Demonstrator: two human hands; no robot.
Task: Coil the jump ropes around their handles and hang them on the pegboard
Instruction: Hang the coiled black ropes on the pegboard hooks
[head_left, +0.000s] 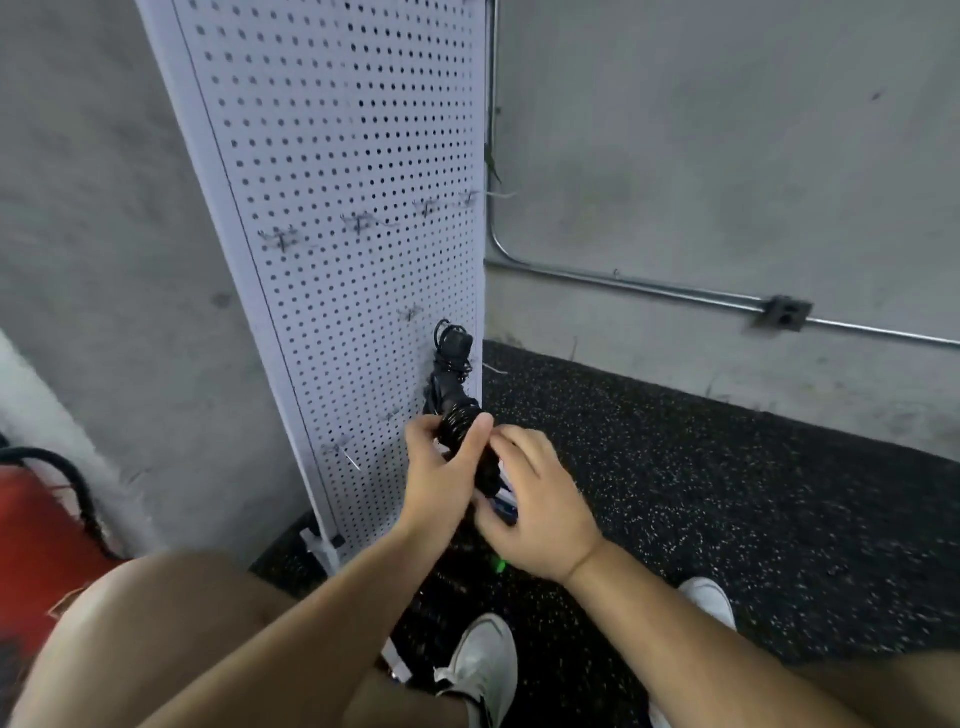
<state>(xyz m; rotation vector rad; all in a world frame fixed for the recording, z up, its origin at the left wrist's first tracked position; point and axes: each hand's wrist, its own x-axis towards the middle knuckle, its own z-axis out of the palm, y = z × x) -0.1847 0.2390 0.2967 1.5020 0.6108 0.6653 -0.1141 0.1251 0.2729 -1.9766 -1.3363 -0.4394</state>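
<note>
A white pegboard (337, 208) stands upright against the concrete wall, with several small metal hooks (283, 240) on it. One black coiled jump rope (451, 358) hangs low on the board's right side. In front of the board I hold a second black jump rope (460, 423), its cord wound round the handles. My left hand (441, 467) grips the bundle from the left, thumb up along it. My right hand (535, 499) holds the lower end from the right. A blue part (506, 506) shows between my hands.
Black speckled rubber flooring (727, 493) spreads to the right. A metal conduit (623, 283) with an outlet box (784, 313) runs along the wall. A red object with a black hose (47, 514) sits at the left. My knees and white shoes (483, 670) are below.
</note>
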